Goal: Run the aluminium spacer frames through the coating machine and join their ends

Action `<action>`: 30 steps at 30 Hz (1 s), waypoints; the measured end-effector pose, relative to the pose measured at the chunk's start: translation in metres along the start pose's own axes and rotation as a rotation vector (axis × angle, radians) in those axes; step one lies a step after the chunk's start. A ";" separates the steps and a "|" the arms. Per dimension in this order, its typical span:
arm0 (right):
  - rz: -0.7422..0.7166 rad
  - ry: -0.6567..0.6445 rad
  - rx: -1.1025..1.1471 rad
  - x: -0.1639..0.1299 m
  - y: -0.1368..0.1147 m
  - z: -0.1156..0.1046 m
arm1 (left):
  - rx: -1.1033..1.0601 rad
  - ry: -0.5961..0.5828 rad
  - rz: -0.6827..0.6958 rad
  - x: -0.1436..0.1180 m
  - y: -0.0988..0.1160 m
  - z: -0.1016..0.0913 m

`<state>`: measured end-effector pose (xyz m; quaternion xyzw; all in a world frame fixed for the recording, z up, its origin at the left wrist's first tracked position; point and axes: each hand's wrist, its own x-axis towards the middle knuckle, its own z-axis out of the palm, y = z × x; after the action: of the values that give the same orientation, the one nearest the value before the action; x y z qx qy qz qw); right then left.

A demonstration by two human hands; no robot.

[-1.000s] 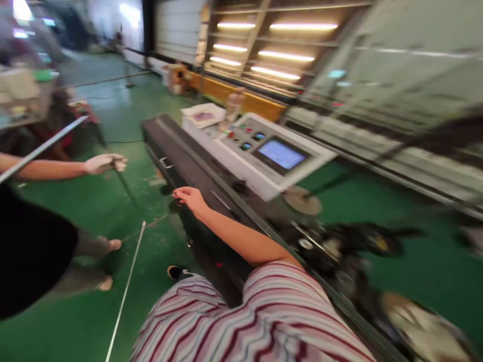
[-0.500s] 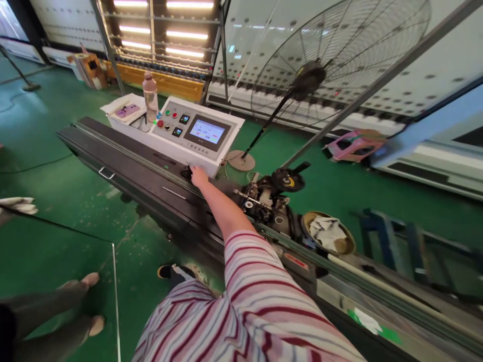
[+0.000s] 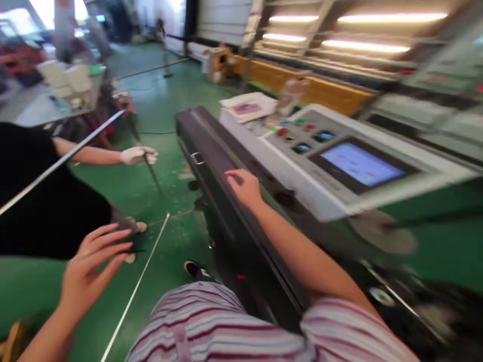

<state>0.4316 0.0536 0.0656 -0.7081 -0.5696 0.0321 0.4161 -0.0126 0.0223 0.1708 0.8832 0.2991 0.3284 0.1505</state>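
Observation:
My left hand (image 3: 94, 266) is raised over the green floor at the lower left, fingers stretched and spread, holding nothing. Close by is a thin bar frame (image 3: 136, 289), its sides running off the left and bottom edges. A co-worker's white-gloved hand (image 3: 139, 155) grips the frame's dark far side. Over the long dark machine bed (image 3: 215, 161), my right hand (image 3: 245, 188) hovers with thumb and fingers apart and nothing visible in it. Right of that hand stands the control panel (image 3: 339, 151) with a lit screen and coloured buttons. The picture is blurred by motion.
A pink bottle (image 3: 290, 95) and a white tray (image 3: 260, 103) with a purple item stand behind the panel. The fan's round base (image 3: 383, 231) is at the right. A cluttered table (image 3: 33, 105) stands at far left. The co-worker's dark-clothed body (image 3: 37, 196) is near.
The view has swung left. My right hand has left the black part beside the panel and moved over the bed. My left hand has come into view. The co-worker's frame appears higher and nearer.

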 end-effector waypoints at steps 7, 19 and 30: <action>-0.388 -0.928 1.118 -0.103 -0.254 0.103 | 0.087 0.280 -0.041 -0.030 -0.010 -0.016; -0.184 -1.019 1.168 -0.104 -0.362 0.133 | 0.381 0.364 -0.432 -0.106 0.011 -0.085; -0.630 -0.674 0.901 -0.072 -0.442 0.180 | 0.512 0.058 -0.728 -0.077 -0.027 -0.198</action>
<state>-0.0312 0.0952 0.1941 -0.2138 -0.7806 0.3650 0.4601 -0.2038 0.0082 0.2674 0.7195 0.6664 0.1943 0.0244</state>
